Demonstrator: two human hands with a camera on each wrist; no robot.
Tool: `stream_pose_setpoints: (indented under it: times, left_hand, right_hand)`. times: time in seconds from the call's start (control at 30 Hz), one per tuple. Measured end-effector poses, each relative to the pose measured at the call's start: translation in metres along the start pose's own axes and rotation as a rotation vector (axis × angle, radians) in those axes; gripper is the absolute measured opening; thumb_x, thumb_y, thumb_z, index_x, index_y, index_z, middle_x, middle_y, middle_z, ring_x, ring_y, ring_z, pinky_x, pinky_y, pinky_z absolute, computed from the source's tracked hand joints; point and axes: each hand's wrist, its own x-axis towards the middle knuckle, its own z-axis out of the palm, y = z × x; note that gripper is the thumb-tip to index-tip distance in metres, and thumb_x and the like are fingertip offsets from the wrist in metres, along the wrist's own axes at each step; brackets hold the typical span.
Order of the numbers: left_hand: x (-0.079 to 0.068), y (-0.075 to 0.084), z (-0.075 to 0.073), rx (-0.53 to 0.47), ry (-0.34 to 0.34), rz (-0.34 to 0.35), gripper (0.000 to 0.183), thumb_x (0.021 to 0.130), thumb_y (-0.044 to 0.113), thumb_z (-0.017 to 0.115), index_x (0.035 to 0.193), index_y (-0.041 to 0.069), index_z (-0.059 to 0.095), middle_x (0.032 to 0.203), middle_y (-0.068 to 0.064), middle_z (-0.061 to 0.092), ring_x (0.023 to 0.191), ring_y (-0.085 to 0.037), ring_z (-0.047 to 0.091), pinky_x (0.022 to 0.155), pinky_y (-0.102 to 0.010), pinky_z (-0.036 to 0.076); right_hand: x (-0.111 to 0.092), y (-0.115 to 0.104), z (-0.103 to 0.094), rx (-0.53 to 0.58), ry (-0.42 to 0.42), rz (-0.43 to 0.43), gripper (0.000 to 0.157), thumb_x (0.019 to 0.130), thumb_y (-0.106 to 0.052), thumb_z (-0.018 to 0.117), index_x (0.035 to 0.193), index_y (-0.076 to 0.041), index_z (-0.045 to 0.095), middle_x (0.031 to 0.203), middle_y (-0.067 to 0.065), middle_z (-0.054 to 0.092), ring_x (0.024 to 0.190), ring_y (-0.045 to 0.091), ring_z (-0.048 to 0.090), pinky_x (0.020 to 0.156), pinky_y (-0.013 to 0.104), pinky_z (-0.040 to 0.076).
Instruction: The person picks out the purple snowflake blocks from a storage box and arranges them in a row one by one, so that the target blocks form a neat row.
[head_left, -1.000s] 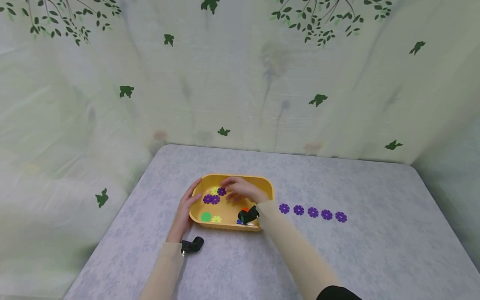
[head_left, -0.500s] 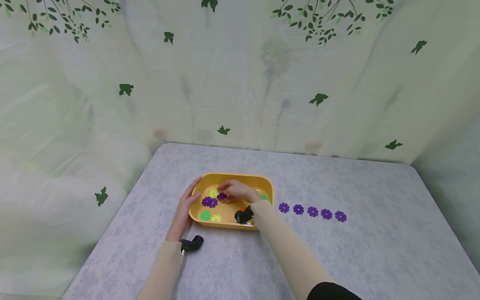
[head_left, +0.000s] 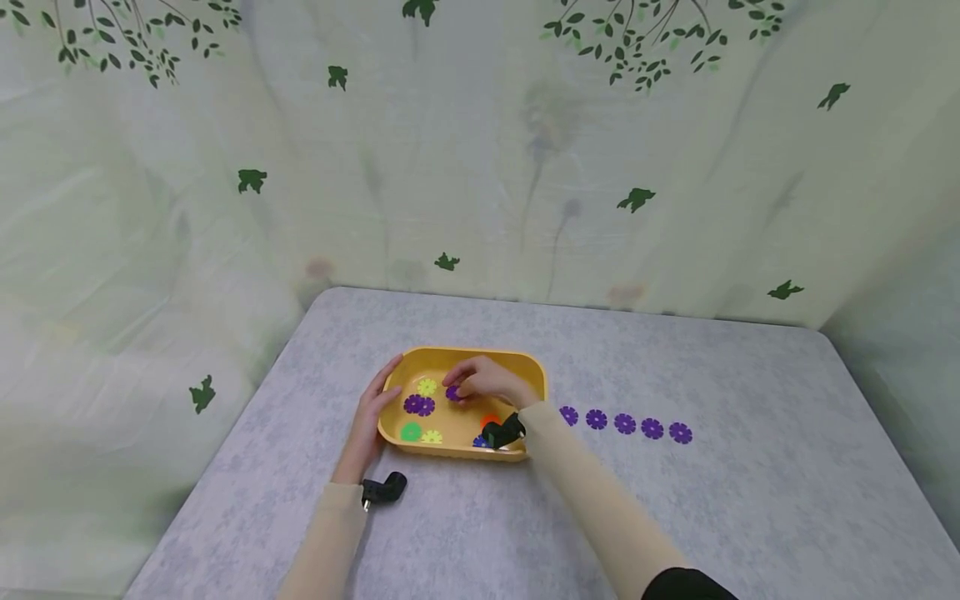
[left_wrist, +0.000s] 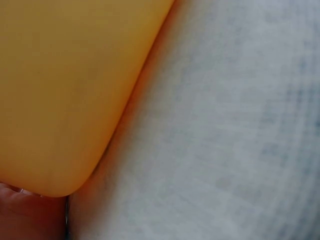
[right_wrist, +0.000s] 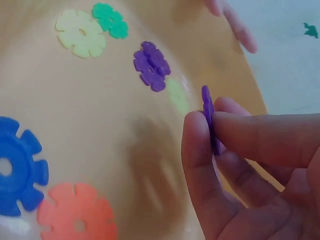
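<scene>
A yellow plastic tray (head_left: 480,452) sits on the table. My left hand (head_left: 367,425) grips its left side, thumb over the rim and fingers along the outer wall. Inside the tray, my right hand (head_left: 487,382) pinches a purple flower-shaped interlocking disc (right_wrist: 209,120) between thumb and fingers, edge-on in the right wrist view. Two overlapping purple discs (right_wrist: 151,66) lie on the tray floor, with yellow discs (right_wrist: 81,33) and a green disc (right_wrist: 110,20) near them. A blue disc (right_wrist: 25,167) and an orange disc (right_wrist: 77,212) lie at the near right part.
Right of the tray, several purple discs (head_left: 625,423) lie in a spaced row on the grey mottled table (head_left: 750,467). A pale curtain (head_left: 480,167) with leaf prints hangs behind the table's far edge. Black cameras (head_left: 386,488) are strapped to both wrists.
My right hand has taken hold of a purple disc that lay beside the others in the tray, tipped it up and moved it slightly right. My left hand has stayed at the rim.
</scene>
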Motion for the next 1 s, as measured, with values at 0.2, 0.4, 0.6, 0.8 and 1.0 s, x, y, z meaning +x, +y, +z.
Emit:
stream_pose_setpoints:
  times: [0.2, 0.4, 0.6, 0.8, 1.0]
  left_hand:
    - [0.000, 0.001, 0.000, -0.014, -0.004, 0.010, 0.049, 0.100, 0.014, 0.045, 0.149, 0.017, 0.036, 0.155, 0.002, 0.028, 0.141, -0.015, 0.020, 0.115, -0.036, 0.016]
    - [-0.001, 0.001, 0.000, -0.022, -0.003, 0.016, 0.049, 0.101, 0.014, 0.045, 0.149, 0.017, 0.036, 0.154, 0.003, 0.028, 0.141, -0.013, 0.020, 0.115, -0.033, 0.015]
    - [-0.001, 0.001, 0.001, -0.040, -0.005, 0.020, 0.048, 0.101, 0.013, 0.044, 0.149, 0.017, 0.037, 0.154, 0.002, 0.029, 0.141, -0.014, 0.021, 0.115, -0.034, 0.016]
    - [0.000, -0.001, 0.001, -0.026, -0.021, 0.024, 0.048, 0.101, 0.014, 0.044, 0.149, 0.017, 0.036, 0.155, 0.000, 0.027, 0.141, -0.017, 0.020, 0.115, -0.036, 0.017]
    - [-0.001, 0.000, 0.001, -0.017, -0.023, 0.025, 0.049, 0.101, 0.016, 0.044, 0.149, 0.017, 0.036, 0.155, 0.000, 0.027, 0.142, -0.016, 0.019, 0.115, -0.035, 0.017]
  right_hand:
    - [-0.021, -0.007, -0.018, 0.038, -0.002, -0.031, 0.027, 0.092, 0.007, 0.053, 0.118, 0.012, 0.060, 0.107, 0.026, 0.063, 0.088, 0.032, 0.064, 0.086, 0.043, 0.052]
    - [-0.041, -0.011, -0.044, 0.131, 0.027, -0.026, 0.029, 0.095, 0.003, 0.053, 0.122, 0.014, 0.054, 0.105, 0.031, 0.059, 0.090, 0.040, 0.064, 0.090, 0.052, 0.047]
    - [-0.064, -0.004, -0.074, 0.086, 0.101, -0.013, 0.030, 0.095, -0.004, 0.056, 0.121, 0.010, 0.056, 0.101, 0.018, 0.060, 0.074, 0.026, 0.068, 0.075, 0.039, 0.056]
    - [-0.098, 0.015, -0.102, 0.053, 0.174, -0.040, 0.031, 0.096, -0.008, 0.054, 0.122, 0.010, 0.055, 0.100, 0.018, 0.059, 0.069, 0.019, 0.063, 0.068, 0.031, 0.057]
    - [-0.138, 0.047, -0.133, 0.035, 0.258, -0.018, 0.036, 0.097, -0.013, 0.054, 0.125, 0.010, 0.052, 0.097, 0.029, 0.056, 0.065, 0.016, 0.059, 0.066, 0.028, 0.056]
